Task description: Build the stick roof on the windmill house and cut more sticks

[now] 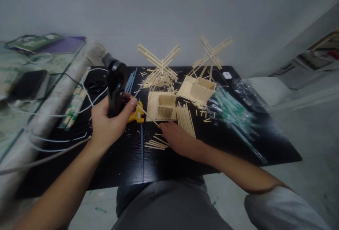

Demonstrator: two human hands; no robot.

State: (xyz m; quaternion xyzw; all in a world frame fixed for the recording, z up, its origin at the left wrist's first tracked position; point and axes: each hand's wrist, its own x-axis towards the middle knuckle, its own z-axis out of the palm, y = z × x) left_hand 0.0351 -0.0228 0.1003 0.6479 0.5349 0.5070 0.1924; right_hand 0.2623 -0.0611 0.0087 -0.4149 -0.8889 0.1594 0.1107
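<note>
My left hand (109, 124) is wrapped round a black glue gun (116, 87), held upright above the black table (238, 145); a thin wooden stick (143, 110) runs from its thumb toward the right. My right hand (178, 139) lies on the table by the far end of that stick, just below a small open wooden box (162, 105) built of sticks. Its fingers are curled and what they pinch is hidden. A second stick box (196, 89) stands to the right. Behind each box rises a stick windmill (158, 60).
Loose sticks lie in a bundle (185, 117) and a small pile (156, 143) near my right hand. A yellow tool (137, 115) sits beside the glue gun. Plastic bags with green straws (230, 111) lie right; white cables (53, 145) and a roll lie left.
</note>
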